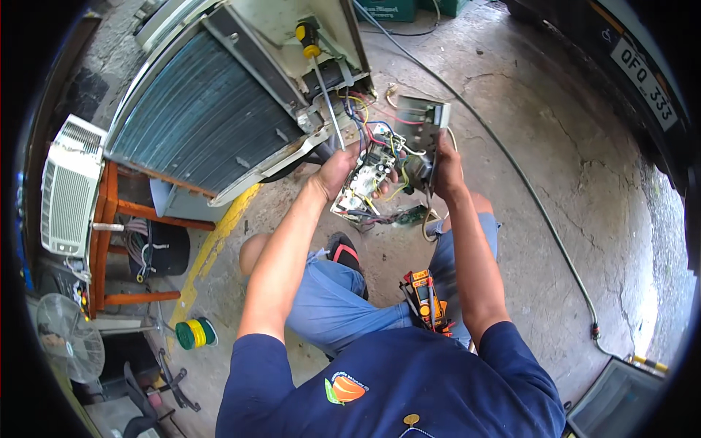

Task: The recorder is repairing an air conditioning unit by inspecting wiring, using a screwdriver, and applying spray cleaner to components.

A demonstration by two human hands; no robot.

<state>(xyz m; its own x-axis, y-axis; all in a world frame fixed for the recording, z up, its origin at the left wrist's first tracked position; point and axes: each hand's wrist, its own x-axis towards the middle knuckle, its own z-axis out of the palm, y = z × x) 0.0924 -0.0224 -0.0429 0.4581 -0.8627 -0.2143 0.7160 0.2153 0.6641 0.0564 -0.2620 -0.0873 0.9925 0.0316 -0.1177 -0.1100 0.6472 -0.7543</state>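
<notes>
My left hand (337,174) is closed round the edge of a white control panel (369,179) with a knot of coloured wires. My right hand (448,166) grips a grey metal cover (425,111), with a dark part and wires beside it. Wires run from both pieces to an opened window air conditioner (219,109), its finned coil facing me. A long screwdriver (309,47) with a yellow and black handle slants across that unit, its shaft ending by my left hand; whether my fingers touch it, I cannot tell. An orange clamp meter (423,296) rests on my lap.
At the left are a wooden stand (106,212), a white air conditioner front (71,190), a fan (69,337) and a green-yellow wire spool (196,333). A grey hose (522,171) crosses the concrete floor at the right, near a parked vehicle (610,44).
</notes>
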